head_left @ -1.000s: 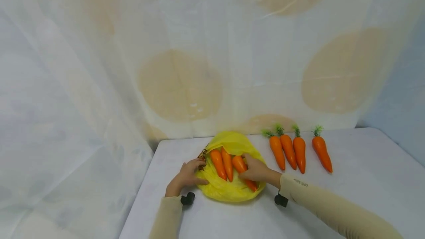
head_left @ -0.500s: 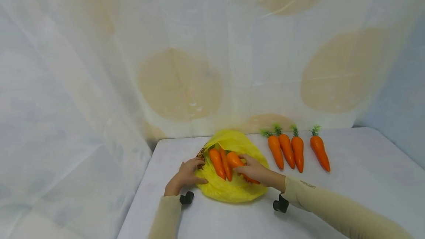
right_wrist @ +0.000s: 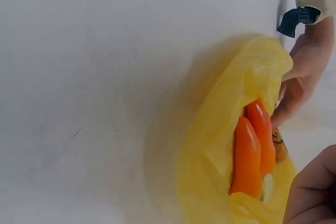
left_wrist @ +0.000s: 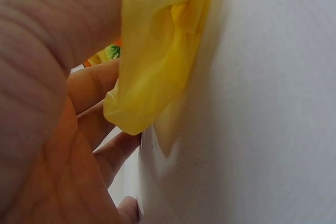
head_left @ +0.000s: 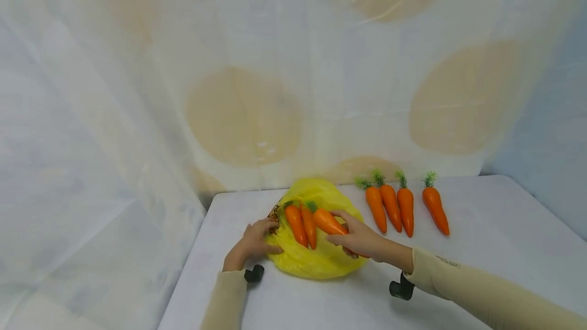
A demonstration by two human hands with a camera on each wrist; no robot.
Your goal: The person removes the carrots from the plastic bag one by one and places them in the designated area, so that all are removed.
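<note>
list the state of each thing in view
Yellow plastic bag, lying open on the white table
Two tapered orange carrots, inside the bag
Green-topped orange carrot, gripped by the right hand
Four orange carrots with green tops, lying on the table
Left hand, touching the bag's edge

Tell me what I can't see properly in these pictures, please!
Held carrot: head view, partly covered by the right hand.
Right hand: right wrist view, cut off by the edge.
Left hand: left wrist view, fingers partly hidden behind the yellow bag.
Writing on the right sleeve: head view, too small to read.
</note>
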